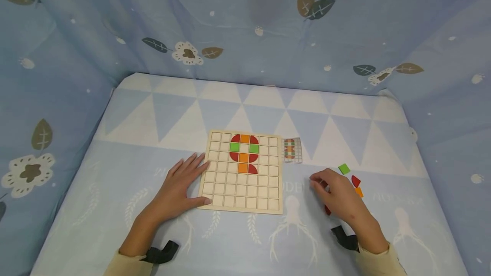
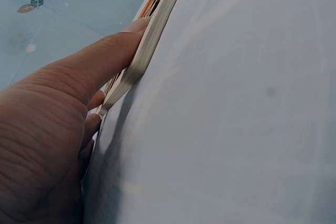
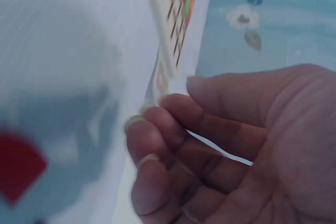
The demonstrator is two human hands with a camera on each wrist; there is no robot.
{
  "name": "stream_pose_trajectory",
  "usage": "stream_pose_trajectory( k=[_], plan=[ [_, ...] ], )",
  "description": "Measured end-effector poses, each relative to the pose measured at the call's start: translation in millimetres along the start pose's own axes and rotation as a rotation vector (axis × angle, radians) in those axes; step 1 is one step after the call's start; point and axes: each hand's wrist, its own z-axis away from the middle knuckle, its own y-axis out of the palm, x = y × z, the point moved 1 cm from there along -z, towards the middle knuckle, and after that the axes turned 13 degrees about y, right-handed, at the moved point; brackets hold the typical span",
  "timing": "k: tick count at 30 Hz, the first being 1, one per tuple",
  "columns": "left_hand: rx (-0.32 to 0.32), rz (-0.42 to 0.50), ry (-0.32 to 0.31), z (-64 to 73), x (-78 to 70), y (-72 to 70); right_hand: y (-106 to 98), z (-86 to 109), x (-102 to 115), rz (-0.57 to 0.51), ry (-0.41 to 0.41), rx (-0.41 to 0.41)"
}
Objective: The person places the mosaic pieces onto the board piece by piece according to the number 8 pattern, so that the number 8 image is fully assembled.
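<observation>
Left hand spread against the board, you best edge-pinch the probably light, stiff green tile right of your right hand's loosely bent, empty fingers.

Cropped the board at the top in both wrist views, blurring it in the right. Hid part of a red piece under the right hand, right of the board. Left the card beside the board too small for detail.

The board looks like smooth, matt wood, the backdrop creased cloth.
</observation>
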Motion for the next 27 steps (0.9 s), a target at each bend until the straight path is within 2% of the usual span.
stream_pose_trajectory(
  k=[5, 13, 16, 22, 27],
  plan=[
    [0.005, 0.012, -0.010, -0.2, -0.4, 1.1, -14.7, 10.6, -25.7, 0.036, 0.081, 0.060],
    [-0.012, -0.002, 0.000, 0.1, -3.1, -1.3, -34.9, 22.8, -65.4, 0.148, 0.192, 0.037],
    [-0.012, -0.003, 0.002, 0.3, -2.9, -1.3, -37.1, 25.3, -76.8, 0.186, 0.252, 0.084],
    [0.001, 0.000, -0.003, -0.3, -2.9, -1.2, -35.2, 31.8, -91.9, 0.194, 0.372, 0.211],
    [-0.005, 0.002, -0.004, 0.1, -2.3, -1.6, -31.6, 35.5, -94.1, 0.170, 0.392, 0.225]
  ],
)
